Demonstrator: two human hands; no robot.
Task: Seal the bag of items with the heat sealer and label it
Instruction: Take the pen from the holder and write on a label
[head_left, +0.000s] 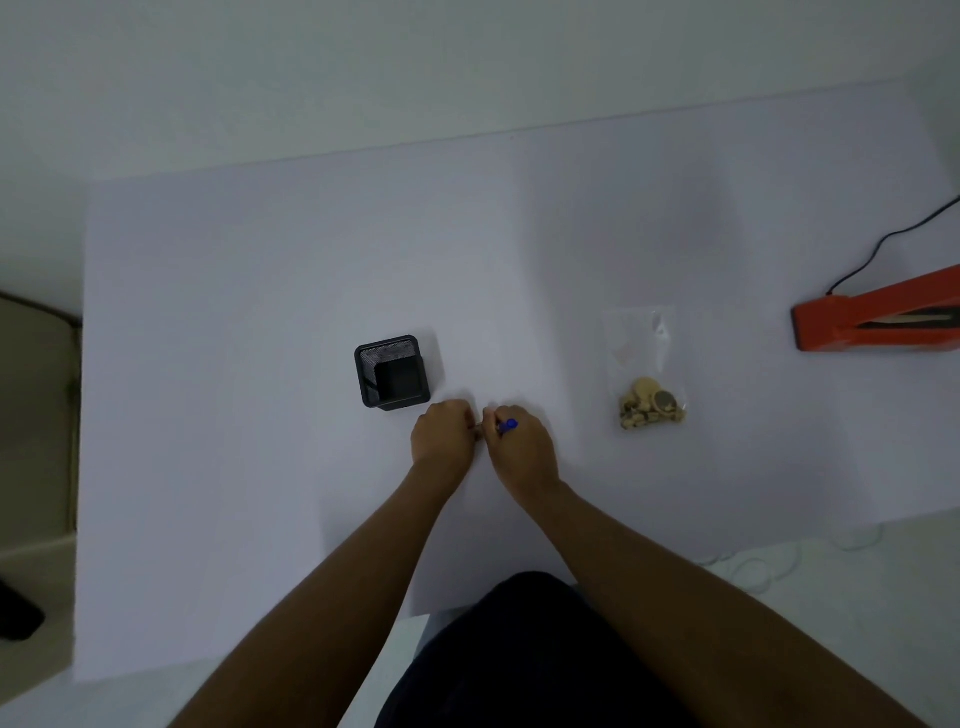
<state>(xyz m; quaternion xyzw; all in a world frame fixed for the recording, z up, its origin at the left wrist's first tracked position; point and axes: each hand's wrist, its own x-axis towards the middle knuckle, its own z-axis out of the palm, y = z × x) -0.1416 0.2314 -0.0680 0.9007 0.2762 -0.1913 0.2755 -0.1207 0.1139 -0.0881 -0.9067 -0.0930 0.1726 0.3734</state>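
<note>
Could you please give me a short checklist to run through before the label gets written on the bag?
1. Pen in hand: ok, the right hand grips a blue pen.
2. Cap off: cannot tell, the left hand meets the pen's tip end, fingers curled.
3. Bag within reach: ok, the clear bag lies flat right of the hands.
4. Bag sealed: cannot tell.
5. Heat sealer clear of the bag: ok, at the table's right edge.
6. Pen holder upright: ok.
</note>
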